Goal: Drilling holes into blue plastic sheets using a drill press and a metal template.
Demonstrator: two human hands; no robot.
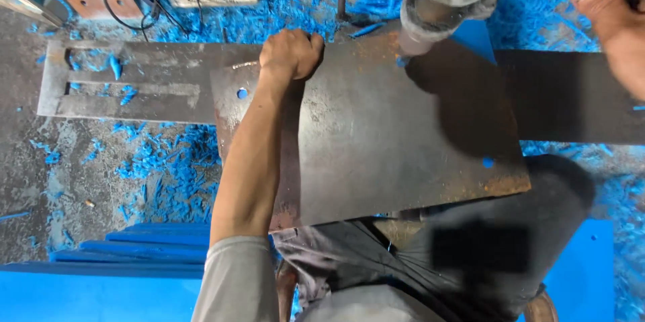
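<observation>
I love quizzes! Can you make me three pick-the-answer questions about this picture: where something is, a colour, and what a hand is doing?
1. Where is the left hand?
A. on the metal plate's far edge
B. on the floor
C. in a pocket

2. What colour are the shavings?
A. red
B. blue
C. yellow

3. The left hand is
A. flat open
B. waving
C. curled shut on the edge

Answers: 1 A, it rests at the far edge of the metal plate. 2 B, blue bits cover the floor. 3 C, the fingers fold over the edge.
</observation>
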